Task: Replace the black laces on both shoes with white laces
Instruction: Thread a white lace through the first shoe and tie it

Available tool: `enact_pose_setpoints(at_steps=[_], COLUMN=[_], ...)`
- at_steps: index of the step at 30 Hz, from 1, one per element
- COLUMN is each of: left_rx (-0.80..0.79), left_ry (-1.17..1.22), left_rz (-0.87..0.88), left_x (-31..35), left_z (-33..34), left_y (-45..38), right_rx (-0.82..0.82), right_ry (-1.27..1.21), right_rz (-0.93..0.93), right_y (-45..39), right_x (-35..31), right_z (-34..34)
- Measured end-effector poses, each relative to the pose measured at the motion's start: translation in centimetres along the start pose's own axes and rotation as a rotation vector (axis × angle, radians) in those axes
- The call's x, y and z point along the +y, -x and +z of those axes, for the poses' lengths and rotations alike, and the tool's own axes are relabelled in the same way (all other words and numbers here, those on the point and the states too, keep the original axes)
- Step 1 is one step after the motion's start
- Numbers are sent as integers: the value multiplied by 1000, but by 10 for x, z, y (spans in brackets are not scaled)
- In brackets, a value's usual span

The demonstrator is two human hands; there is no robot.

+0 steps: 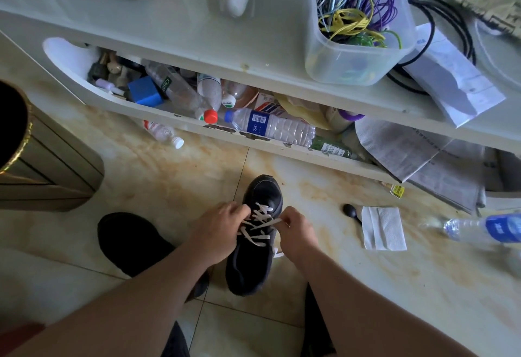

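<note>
A black shoe (260, 190) stands on the tiled floor, toe pointing away from me. A white lace (260, 225) crosses its eyelets in several rows. My left hand (218, 232) grips the lace at the shoe's left side with curled fingers. My right hand (298, 229) pinches a strand of the same lace at the right side; a loose white end lies by my right wrist. A second black shoe (127, 241) lies to the left, partly hidden under my left forearm. Its laces are not visible.
A low white table (253, 43) with a cluttered lower shelf of plastic bottles stands just beyond the shoe. A folded tissue (383, 228) and a small black object (351, 211) lie to the right, a water bottle (485, 228) further right. A bin (42, 165) stands at left.
</note>
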State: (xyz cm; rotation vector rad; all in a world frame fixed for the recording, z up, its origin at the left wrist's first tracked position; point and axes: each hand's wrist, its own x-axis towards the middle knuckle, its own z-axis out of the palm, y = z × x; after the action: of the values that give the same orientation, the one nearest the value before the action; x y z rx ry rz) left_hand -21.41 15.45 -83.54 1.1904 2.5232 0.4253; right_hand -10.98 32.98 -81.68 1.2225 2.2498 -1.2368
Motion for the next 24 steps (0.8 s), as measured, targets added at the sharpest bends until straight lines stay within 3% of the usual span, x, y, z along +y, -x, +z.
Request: enact_pose_setpoints(at_steps=[2, 4, 6, 8, 11, 15, 18, 20, 24], left_rx=[95, 168, 124, 44, -81, -232, -286, -220, -43], left_ry=[153, 426, 743, 901, 955, 664, 603, 727, 985], left_rz=[-94, -324, -571, -692, -805, -735, -711, -721, -965], left_x=[8, 21, 35, 39, 31, 8, 10, 20, 35], left_z=[-1, -1, 0, 8, 12, 12, 12, 8, 0], left_y=[-1, -6, -15, -22, -19, -13, -12, -15, -11], right_rx=[5, 4, 1, -5, -19, -32, -36, -13, 2], right_ry=[-21, -68, -108, -118, -77, -27, -42, -105, -359], right_rz=[8, 28, 61, 82, 86, 95, 114, 124, 157], right_y=[-1, 1, 2, 3, 3, 5, 6, 4, 5], right_x=[0, 0, 1, 2, 9, 18, 17, 12, 2], right_z=[3, 10, 14, 15, 12, 9, 10, 10, 7])
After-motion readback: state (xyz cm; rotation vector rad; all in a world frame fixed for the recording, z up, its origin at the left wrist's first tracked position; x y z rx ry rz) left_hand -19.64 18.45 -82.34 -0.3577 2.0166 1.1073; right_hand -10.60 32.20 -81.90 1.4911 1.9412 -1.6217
